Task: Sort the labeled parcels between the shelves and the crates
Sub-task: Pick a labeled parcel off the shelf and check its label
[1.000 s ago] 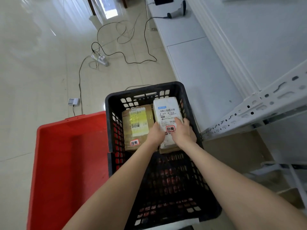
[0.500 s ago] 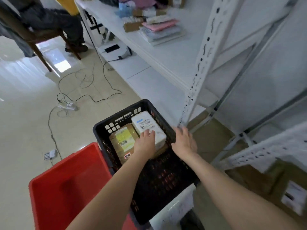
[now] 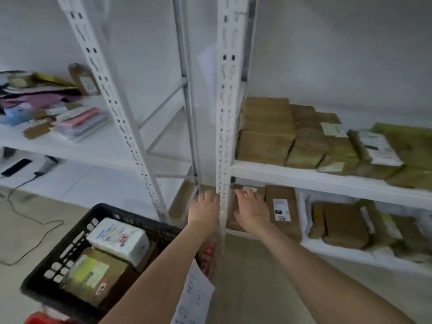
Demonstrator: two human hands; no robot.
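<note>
The black crate (image 3: 42, 282) sits at the lower left and holds a white labeled parcel (image 3: 119, 239) and a brown parcel with a yellow-green label (image 3: 93, 277). Both my arms reach toward the lower shelf of the white rack. My left hand (image 3: 203, 210) is left of the rack's upright post (image 3: 225, 136), fingers straight, holding nothing. My right hand (image 3: 251, 211) is right of the post, fingers extended over a brown parcel (image 3: 233, 220) lying on the lower shelf. A brown parcel with a white label (image 3: 282, 209) lies just right of that hand.
The middle shelf (image 3: 327, 178) carries several brown parcels. More parcels lie on the lower shelf (image 3: 339, 251) at right. The left rack's shelf (image 3: 77, 148) holds pink and blue mailers. A paper sheet (image 3: 194, 298) hangs off the crate. A red crate's corner (image 3: 37, 319) shows bottom left.
Both hands left the white parcel in the black crate and moved right and up to the lower shelf. The view swung from the crates up to the racks.
</note>
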